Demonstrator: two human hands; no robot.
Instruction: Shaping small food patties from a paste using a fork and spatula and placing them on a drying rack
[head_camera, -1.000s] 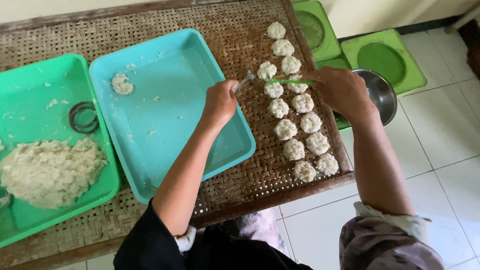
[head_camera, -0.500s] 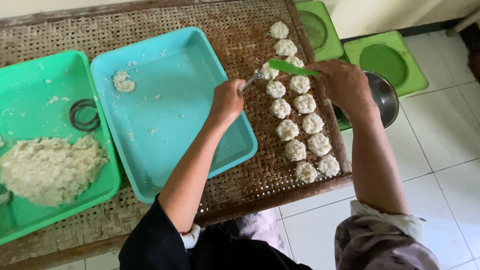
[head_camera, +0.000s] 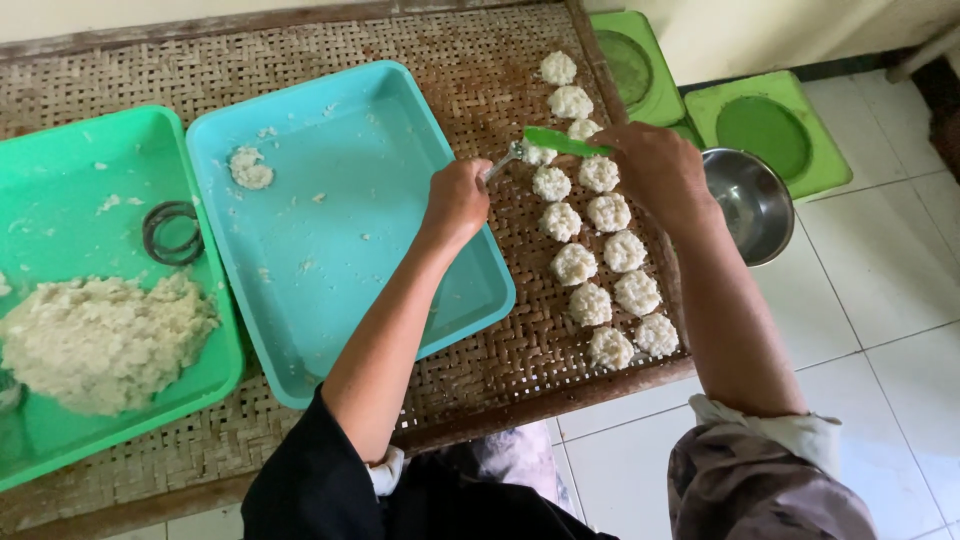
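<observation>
My left hand (head_camera: 457, 200) grips a metal spoon (head_camera: 503, 161) whose tip touches a white dough mound (head_camera: 541, 154) on the woven bamboo tray (head_camera: 470, 70). My right hand (head_camera: 655, 170) holds a flat green plastic utensil (head_camera: 562, 141) over that same mound. Two rows of several round dough mounds (head_camera: 610, 270) run down the tray's right side. A light blue tray (head_camera: 350, 210) lies under my left forearm, with one small dough lump (head_camera: 249, 168) in its far left corner.
A green tray (head_camera: 60, 200) at the left holds a big heap of white dough (head_camera: 100, 340) and a dark ring (head_camera: 172, 232). A steel bowl (head_camera: 748, 204) sits right of the bamboo tray. Green square lids (head_camera: 770, 130) lie on the white tiled floor.
Both hands have moved up the tray, from the lower mounds toward the farther ones. The green utensil now lies over the mound at the spoon's tip.
</observation>
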